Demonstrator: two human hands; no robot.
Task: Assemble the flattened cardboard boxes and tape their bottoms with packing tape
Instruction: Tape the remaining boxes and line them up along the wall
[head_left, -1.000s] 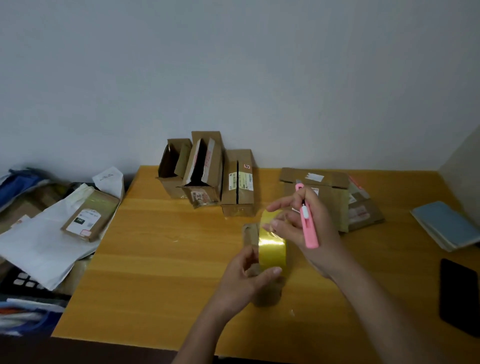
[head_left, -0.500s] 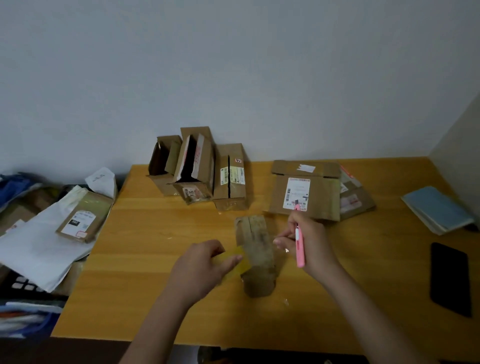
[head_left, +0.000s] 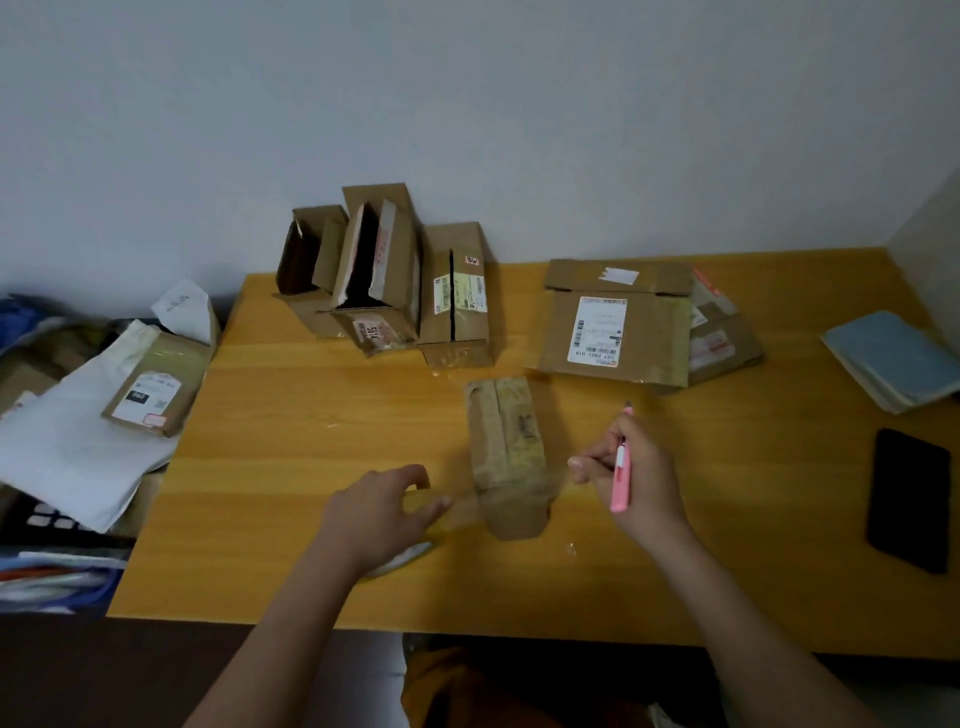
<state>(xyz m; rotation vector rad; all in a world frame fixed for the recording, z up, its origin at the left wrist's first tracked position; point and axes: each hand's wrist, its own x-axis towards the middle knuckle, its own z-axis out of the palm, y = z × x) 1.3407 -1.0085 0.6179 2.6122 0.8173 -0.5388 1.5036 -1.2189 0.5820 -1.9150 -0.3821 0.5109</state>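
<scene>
Left hand (head_left: 382, 512) covers most of the tape roll (head_left: 410, 558).

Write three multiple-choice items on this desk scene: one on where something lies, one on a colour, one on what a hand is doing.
1. Where does the black phone lie on the table?
A. at the right edge
B. among the standing boxes
C. under the left hand

2. What colour is the cutter?
A. blue
B. pink
C. green

3. What is the right hand doing?
A. resting flat and empty
B. pressing on a box
C. holding the cutter

Answers:
1. A: the phone lies alone by the right edge, below the blue booklet.
2. B: its body is pink, standing up out of the fist.
3. C: the fingers are curled round the cutter, to the right of the small box, while the left hand covers the tape roll.
</scene>
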